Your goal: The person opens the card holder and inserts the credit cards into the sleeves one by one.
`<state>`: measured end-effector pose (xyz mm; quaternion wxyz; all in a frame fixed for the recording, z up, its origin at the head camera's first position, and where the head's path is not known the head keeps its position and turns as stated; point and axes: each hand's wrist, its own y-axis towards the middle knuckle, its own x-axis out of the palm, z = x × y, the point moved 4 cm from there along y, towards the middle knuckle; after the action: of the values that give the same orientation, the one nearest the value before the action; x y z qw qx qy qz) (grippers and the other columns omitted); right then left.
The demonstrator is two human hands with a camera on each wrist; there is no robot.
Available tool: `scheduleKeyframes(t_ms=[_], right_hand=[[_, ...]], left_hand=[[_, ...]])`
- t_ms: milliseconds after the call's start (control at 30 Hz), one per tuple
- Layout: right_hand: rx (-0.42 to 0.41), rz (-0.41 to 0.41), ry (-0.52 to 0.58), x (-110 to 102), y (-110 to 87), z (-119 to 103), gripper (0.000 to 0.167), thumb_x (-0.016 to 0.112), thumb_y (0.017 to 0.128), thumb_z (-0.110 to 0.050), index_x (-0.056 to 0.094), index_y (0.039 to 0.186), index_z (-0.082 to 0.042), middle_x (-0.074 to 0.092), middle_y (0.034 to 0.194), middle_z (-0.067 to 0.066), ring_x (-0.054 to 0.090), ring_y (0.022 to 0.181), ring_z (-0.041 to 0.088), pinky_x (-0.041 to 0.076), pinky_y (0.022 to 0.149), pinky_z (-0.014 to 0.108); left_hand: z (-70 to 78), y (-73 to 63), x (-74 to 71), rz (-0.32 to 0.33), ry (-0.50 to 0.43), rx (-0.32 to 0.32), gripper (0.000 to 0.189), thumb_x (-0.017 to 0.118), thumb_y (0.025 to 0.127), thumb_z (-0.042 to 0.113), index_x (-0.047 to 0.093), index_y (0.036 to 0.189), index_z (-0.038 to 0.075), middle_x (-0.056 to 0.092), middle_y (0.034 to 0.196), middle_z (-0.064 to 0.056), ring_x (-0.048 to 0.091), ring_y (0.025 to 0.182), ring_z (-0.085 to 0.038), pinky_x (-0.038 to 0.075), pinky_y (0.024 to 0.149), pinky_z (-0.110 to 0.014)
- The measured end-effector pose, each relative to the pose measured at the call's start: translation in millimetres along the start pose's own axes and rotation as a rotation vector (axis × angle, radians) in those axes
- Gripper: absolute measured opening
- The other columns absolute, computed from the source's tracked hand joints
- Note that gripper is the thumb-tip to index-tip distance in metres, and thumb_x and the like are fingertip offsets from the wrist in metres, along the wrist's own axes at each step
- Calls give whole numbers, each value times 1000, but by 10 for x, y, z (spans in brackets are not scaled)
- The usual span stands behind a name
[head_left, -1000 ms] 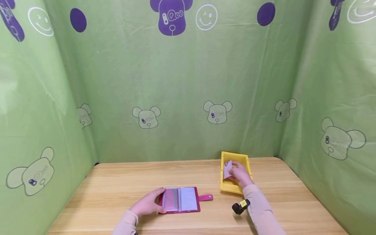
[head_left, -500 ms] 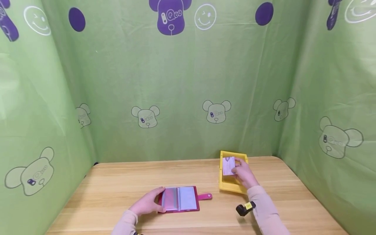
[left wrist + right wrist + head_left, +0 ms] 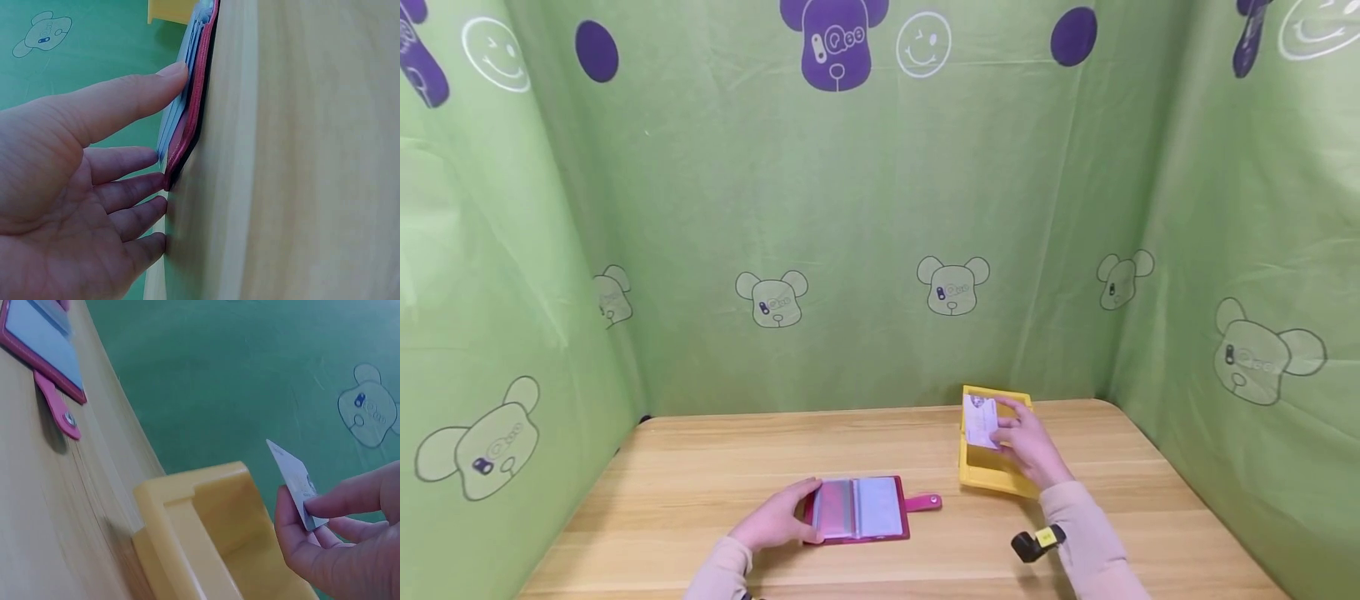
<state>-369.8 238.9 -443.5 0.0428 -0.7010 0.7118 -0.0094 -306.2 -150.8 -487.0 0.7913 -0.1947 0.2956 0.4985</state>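
Note:
A pink card holder [image 3: 904, 517] lies spread flat on the table, its clear sleeves showing and its snap strap [image 3: 923, 502] pointing right. My left hand [image 3: 778, 517] rests at its left edge; in the left wrist view the thumb lies over the sleeves and the other fingers are spread along the border. My right hand [image 3: 1030, 442] pinches a pale card [image 3: 981, 422] between thumb and fingers, above the yellow bin [image 3: 992, 479]. The right wrist view shows that card [image 3: 292, 478] tilted, seen almost edge-on, over the bin's opening.
The wooden table [image 3: 715, 450] reaches back to a green curtain [image 3: 850, 358] printed with bear heads, which also closes in both sides. A black wrist camera [image 3: 1026, 547] sticks out from the right sleeve, low over the table.
The right hand has lifted the card up from inside the bin and turned its printed face toward the head camera. The left hand and card holder have stayed put.

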Motion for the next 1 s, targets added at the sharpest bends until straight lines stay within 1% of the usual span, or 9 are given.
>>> scheduleKeyframes(t_ms=[133,333,500,633,767,833,1000], right_hand=[[1,-33,-12,94,-53,-33,76,49,84,17,23,153,-4,52,113,16,59,95,19,61,82,29],[-19,-85,-54,302,-132,-59,69,52,86,14,27,150,1,56,111,18,61,91,19,61,81,32],[-20,-110,-78,502,-188,-55,66,55,85,12,33,147,1,56,104,15,61,89,20,61,80,31],[-17,-131,-104,656,-220,-1,65,58,84,11,38,145,0,55,100,14,60,85,20,60,75,29],[-21,-173,-124,814,-241,89,67,58,80,11,39,144,0,54,98,14,59,81,20,58,71,28],[-27,-203,-129,895,-248,138,68,58,79,11,39,144,2,53,97,14,59,80,19,57,71,28],[-14,-282,-138,1098,-260,245,70,58,77,11,38,144,5,55,97,15,58,76,17,53,62,22]], left_hand=[[-19,8,7,-1,9,8,90,83,68,14,38,143,-7,38,148,-32,37,135,-53,27,112,-69],[-33,16,14,-3,8,4,90,83,68,14,38,144,-7,38,148,-32,36,136,-52,27,113,-68],[-46,23,8,-1,7,-4,90,83,68,14,38,144,-6,37,149,-32,35,136,-52,26,113,-68],[-55,38,10,2,8,-7,90,83,68,14,39,144,-6,37,149,-32,35,136,-52,27,113,-68],[-62,40,14,3,9,-10,90,83,68,14,39,144,-6,37,149,-31,35,137,-52,27,113,-68],[-63,40,16,3,9,-9,90,83,68,14,39,144,-6,37,149,-31,35,137,-52,27,113,-68],[-57,40,17,3,11,-9,90,83,68,14,39,144,-6,37,150,-31,35,137,-51,27,113,-67]])
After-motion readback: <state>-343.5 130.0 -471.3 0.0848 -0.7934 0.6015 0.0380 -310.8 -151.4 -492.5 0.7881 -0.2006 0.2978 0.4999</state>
